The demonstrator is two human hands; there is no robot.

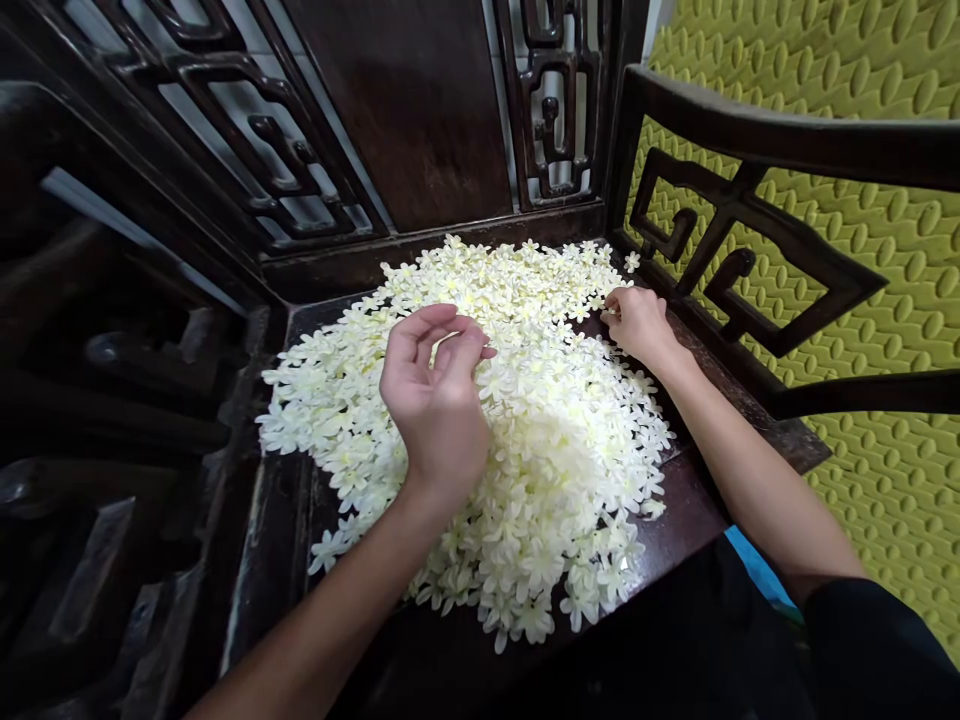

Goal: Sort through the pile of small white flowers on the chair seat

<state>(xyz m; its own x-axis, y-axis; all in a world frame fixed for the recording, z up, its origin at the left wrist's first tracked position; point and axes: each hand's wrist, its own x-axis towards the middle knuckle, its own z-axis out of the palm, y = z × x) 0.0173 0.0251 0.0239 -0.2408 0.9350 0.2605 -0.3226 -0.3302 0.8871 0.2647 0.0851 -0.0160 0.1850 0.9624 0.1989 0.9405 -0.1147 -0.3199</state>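
Observation:
A broad heap of small white artificial-looking flowers (540, 450) with pale yellow centres covers much of a dark wooden seat (694, 510). My left hand (439, 400) is raised over the middle of the heap, its fingers curled in and the thumb near the index fingertip. Whatever lies between those fingertips, if anything, is too small to make out. At the heap's far right edge, my right hand (639, 318) is closed in a pinch with its fingertips down beside the blossoms. The back of that hand hides what it grips.
Behind the heap rises a carved dark wooden backrest (405, 110) with openwork panels. An openwork armrest (750, 200) bounds the right side, with yellow textured matting (885, 480) beyond it. Dark carved woodwork (112, 440) stands at left. One loose flower (632, 262) lies near the back right corner.

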